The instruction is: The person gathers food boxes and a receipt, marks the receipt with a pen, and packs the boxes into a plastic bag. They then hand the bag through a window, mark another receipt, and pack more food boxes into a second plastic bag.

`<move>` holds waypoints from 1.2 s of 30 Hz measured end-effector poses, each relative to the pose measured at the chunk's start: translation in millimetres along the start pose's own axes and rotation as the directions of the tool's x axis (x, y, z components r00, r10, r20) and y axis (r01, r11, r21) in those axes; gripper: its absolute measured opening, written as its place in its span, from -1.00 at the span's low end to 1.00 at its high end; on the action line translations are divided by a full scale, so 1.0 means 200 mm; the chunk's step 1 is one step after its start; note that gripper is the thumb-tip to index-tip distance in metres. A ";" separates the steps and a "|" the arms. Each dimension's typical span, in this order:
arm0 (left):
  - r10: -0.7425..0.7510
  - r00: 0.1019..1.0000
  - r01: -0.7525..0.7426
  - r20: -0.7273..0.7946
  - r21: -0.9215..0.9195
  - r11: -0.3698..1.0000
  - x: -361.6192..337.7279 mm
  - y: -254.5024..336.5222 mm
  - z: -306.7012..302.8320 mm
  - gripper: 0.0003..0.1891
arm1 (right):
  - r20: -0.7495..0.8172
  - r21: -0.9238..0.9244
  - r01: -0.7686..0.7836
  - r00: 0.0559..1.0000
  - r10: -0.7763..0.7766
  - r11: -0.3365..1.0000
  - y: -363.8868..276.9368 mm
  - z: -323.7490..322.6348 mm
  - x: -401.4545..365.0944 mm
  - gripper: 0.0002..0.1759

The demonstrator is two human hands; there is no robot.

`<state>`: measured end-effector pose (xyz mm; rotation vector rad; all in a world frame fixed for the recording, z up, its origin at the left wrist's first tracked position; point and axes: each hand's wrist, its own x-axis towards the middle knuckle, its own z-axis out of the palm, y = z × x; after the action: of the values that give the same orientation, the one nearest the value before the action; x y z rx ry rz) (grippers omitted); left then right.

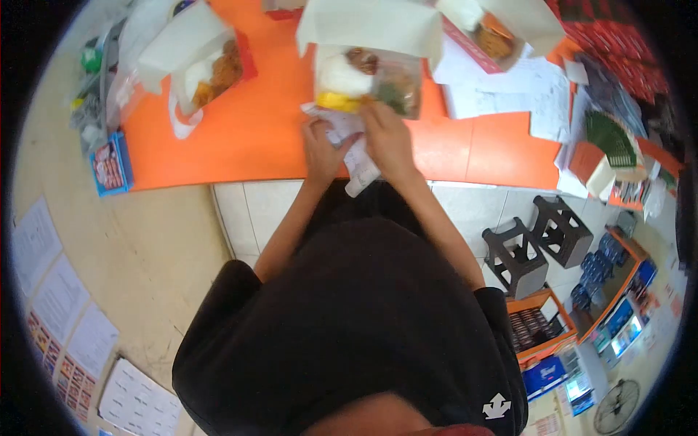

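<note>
Paper strip: the long white paper strip (356, 158) lies between the two hands, its upper end at the near edge of the middle food box (369, 29), its lower end hanging past the table edge at 6 o'clock
Left hand: the left hand (318, 149) has its fingers bent and thumb over the strip, seemingly pinching it
Right hand: the right hand (389, 142) reaches to 11 o'clock, fingertips beside the yellow piece (338, 101) at the box's near edge; whether it grips anything I cannot tell (the hand is blurred)
Good handling: a light pinch from both sides should hold the thin strip without tearing; fingertips are best kept off the food, and pressure off the box's near wall so it does not slide
Boxes: four, one at 12 o'clock, one (163, 58) at 10, one (534, 29) at 2, and one (285, 13) cut off at 11
Middle box contents: one white mound (338, 73), one brown piece (361, 60), one clear bag (396, 89), one yellow piece
Stools: two dark stools (520, 258) at 4 o'clock
Blue pack: one blue pack (111, 166) at 9 o'clock on the orange table (240, 138)
</note>
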<state>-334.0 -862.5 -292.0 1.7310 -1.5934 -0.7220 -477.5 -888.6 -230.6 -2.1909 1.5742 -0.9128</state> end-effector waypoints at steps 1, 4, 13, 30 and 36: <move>0.061 0.998 -0.053 -0.032 0.213 0.976 -0.02 -0.02 0.01 -0.38 | 0.006 -0.008 0.015 1.000 -0.015 1.000 -0.01 0.05 -0.03 -0.74; 0.148 0.969 -0.093 -0.199 0.263 0.960 -0.07 -0.13 0.05 -0.33 | 0.020 -0.022 0.083 0.996 -0.083 0.996 -0.03 0.15 -0.11 -0.72; 0.409 0.912 -0.373 -0.027 -0.467 0.801 -0.40 0.34 0.34 -0.75 | -0.483 0.270 -0.606 0.587 0.650 0.748 -0.05 -0.40 -1.37 -0.85; 0.543 -0.378 -0.238 0.750 -0.646 0.726 -3.03 1.45 1.70 -0.75 | -0.120 0.675 -0.209 -0.977 -0.174 0.707 -1.14 -0.72 -4.55 -0.80; 0.391 -0.802 -0.143 0.451 -0.781 0.608 -4.70 1.68 1.89 -0.71 | 0.075 0.546 -0.294 -0.915 -0.396 0.784 -1.58 -1.16 -5.35 -0.76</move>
<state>-932.8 21.9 -304.4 -1.2028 -2.7601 -2.0308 -607.1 243.5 -220.9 -1.1472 -0.8223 1.2750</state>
